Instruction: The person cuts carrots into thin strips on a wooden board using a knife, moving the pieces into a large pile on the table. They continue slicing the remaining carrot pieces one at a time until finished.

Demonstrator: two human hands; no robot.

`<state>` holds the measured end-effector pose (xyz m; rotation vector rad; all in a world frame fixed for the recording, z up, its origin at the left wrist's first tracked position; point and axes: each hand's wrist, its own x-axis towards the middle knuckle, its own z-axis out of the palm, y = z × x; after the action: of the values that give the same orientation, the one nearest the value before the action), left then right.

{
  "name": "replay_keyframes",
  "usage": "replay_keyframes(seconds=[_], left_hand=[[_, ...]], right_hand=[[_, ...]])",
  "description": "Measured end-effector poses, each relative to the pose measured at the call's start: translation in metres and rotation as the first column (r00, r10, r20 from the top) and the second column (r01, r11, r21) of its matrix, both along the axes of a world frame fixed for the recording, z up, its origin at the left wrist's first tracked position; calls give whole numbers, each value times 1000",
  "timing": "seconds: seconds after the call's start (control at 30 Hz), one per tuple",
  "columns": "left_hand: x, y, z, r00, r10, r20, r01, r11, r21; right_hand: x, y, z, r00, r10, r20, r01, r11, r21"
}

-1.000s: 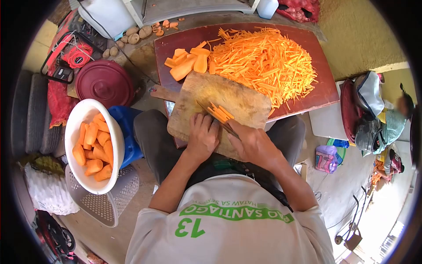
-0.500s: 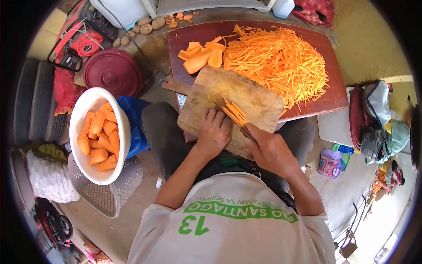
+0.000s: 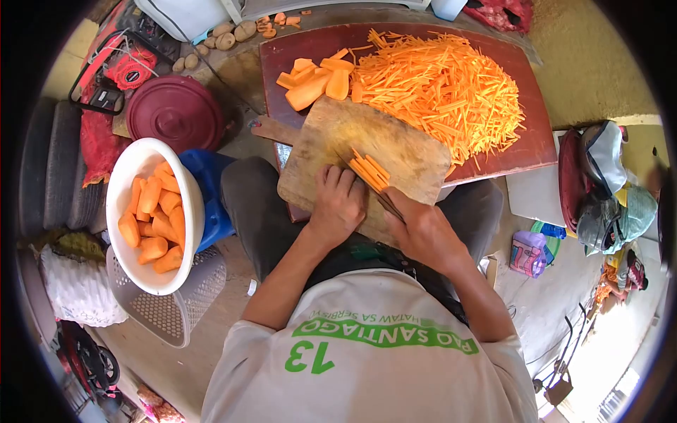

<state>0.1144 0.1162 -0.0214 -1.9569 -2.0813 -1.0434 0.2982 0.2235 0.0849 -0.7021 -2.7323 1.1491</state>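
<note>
A worn wooden chopping board (image 3: pixel 405 137) rests against the near edge of a dark red table, above my lap. On it, the fingers of my left hand (image 3: pixel 338 208) are curled and pressed down beside the knife; whatever is under them is hidden. My right hand (image 3: pixel 427 233) grips a knife (image 3: pixel 386 202), its blade slanting up and left towards my left fingertips. Several cut carrot sticks (image 3: pixel 369 170) lie together along the blade's right side. Beyond the board is a large heap of carrot strips (image 3: pixel 444 92), with thick carrot slices (image 3: pixel 310 88) to its left.
To my left, a white basin (image 3: pixel 194 243) of peeled carrots (image 3: pixel 156 211) stands by a blue container (image 3: pixel 208 187). Under the basin is a grey perforated basket (image 3: pixel 166 321). A maroon lid (image 3: pixel 173 120) and potatoes (image 3: pixel 226 40) are farther back. Bags (image 3: pixel 606 211) sit at right.
The whole view has shifted slightly, moving the table and board a little up and left. Both hands keep nearly the same pose at the knife and carrot sticks.
</note>
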Motion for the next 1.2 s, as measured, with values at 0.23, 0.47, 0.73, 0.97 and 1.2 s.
replay_keyframes(seconds=[0.23, 0.47, 0.73, 0.97, 1.2], left_hand=[[-2, -2, 7, 1000, -11, 5, 11, 1000, -8], [-2, -1, 4, 1000, -1, -14, 0, 999, -37], [-2, -2, 3, 1000, -2, 18, 3, 1000, -28], [-1, -2, 6, 1000, 4, 25, -4, 1000, -4], [-1, 2, 5, 999, 21, 45, -23, 999, 39]], right_hand=[[8, -3, 23, 997, -21, 74, 28, 996, -85], [-5, 8, -3, 999, -2, -42, 1, 1000, -22], [3, 5, 0, 1000, -1, -29, 0, 999, -33], [8, 2, 11, 998, -11, -68, 8, 999, -49], [1, 10, -5, 996, -19, -88, 16, 999, -38]])
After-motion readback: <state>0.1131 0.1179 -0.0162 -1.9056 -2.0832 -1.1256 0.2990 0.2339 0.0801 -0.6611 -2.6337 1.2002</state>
